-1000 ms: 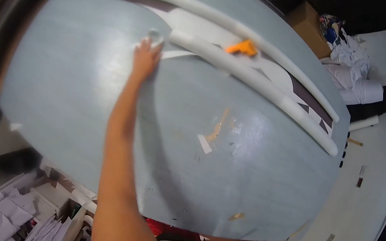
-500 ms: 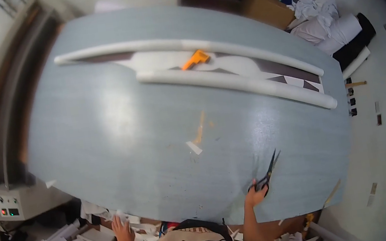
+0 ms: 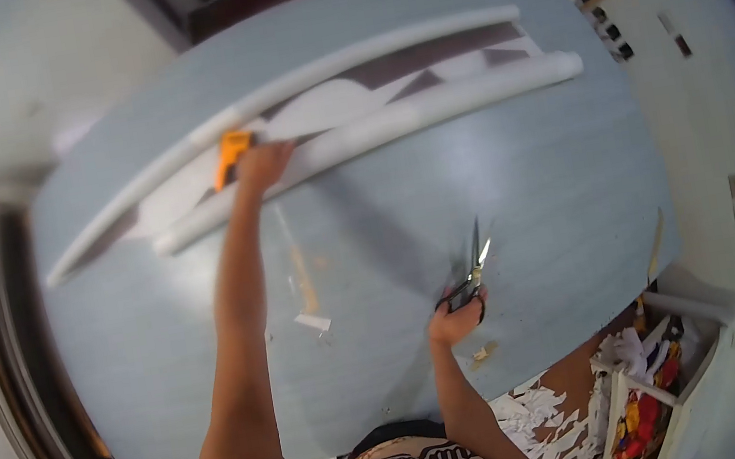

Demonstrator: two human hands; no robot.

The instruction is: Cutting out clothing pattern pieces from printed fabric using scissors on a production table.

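With the fingers of the left hand (image 3: 266, 164), at the right-hand side of an orange tool (image 3: 231, 153), close enough to overlap its edge in view. Cannot tell, through the blur, whether clenched on it or merely laid against it. Lies just left of those fingers, in the case of the orange tool, with a long axis slanting from upper right to lower left: roughly along the line of the left forearm (image 3: 239, 317), and across the run of the rolls.

With the fingers of the right hand (image 3: 459, 319), grasps scissors (image 3: 475, 283) by the black handles, with the 2 blades parted and aimed away from the body. Well apart from the orange tool on that side, lower and to the right; much nearer to it with the left hand (at the end of a long, outstretched arm).

Beneath the orange tool, comes to a sheet (image 3: 324, 105) patterned in white and dark brown. Flanked by 2 long white rolls: beyond, by the far roll (image 3: 296, 78); on the body's side, by the near roll (image 3: 407, 115). Farther out, onto the grey-blue tabletop (image 3: 533, 184), with a white scrap (image 3: 313, 323) between body and rolls.
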